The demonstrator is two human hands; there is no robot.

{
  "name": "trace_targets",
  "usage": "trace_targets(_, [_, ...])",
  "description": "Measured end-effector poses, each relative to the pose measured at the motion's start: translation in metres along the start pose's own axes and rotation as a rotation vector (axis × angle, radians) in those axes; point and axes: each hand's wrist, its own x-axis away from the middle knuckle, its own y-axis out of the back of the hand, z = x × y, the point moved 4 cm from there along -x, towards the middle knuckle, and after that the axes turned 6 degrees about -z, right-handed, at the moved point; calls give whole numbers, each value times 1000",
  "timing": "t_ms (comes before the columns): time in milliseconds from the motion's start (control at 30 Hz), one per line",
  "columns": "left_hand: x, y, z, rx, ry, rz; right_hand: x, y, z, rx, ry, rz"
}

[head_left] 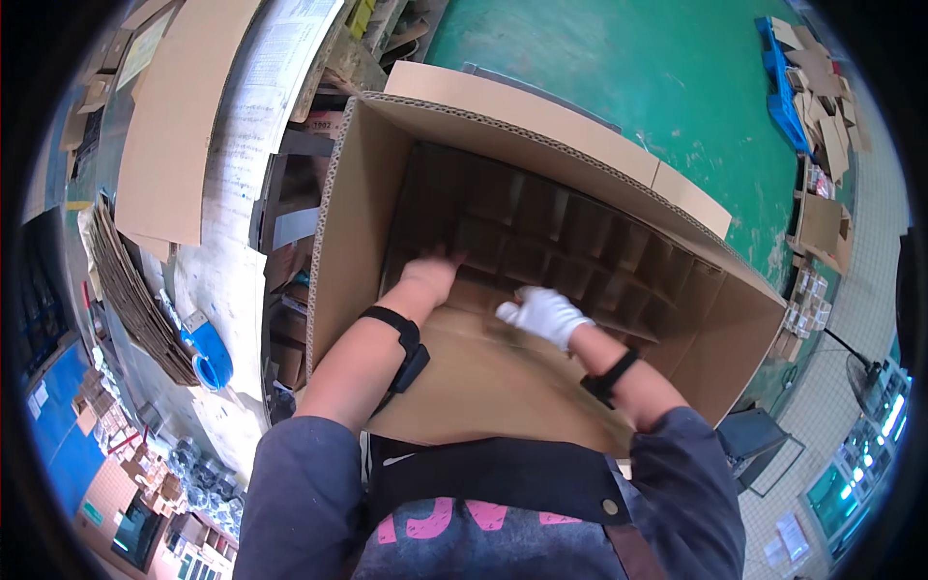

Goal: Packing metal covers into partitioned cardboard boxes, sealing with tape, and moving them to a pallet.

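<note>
A large open cardboard box (360, 217) stands in front of me, and both my arms reach down into it. Inside, toward the far side, is a cardboard divider grid (585, 230) with rows of cells. My bare left hand (430, 277) is at the grid's left end; its fingers are smeared by motion and partly lost in shadow. My right hand (547, 317), in a white glove, is at the near edge of the grid with fingers curled in. What it grips, if anything, is hidden. Black straps circle both forearms.
On the left is a workbench with a flat cardboard sheet (174, 126), a stack of cardboard pieces (140, 300) and a blue tape dispenser (208, 356). Beyond the box lies a green floor (619, 68). A blue pallet (781, 87) holds cardboard scraps; a fan (860, 367) stands at right.
</note>
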Motion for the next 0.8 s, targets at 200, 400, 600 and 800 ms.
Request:
trace_targets(200, [-2, -26, 5, -76, 23, -2, -11, -13, 19, 97, -92, -259])
trace_targets(400, [15, 39, -63, -331, -26, -204, -1, 59, 16, 377, 300, -722])
trace_targets(600, [-21, 35, -79, -250, -95, -462, -59, 41, -12, 307, 324, -569])
trace_targets(800, [-28, 19, -60, -298, -49, -323, 8, 56, -34, 402, 359, -645])
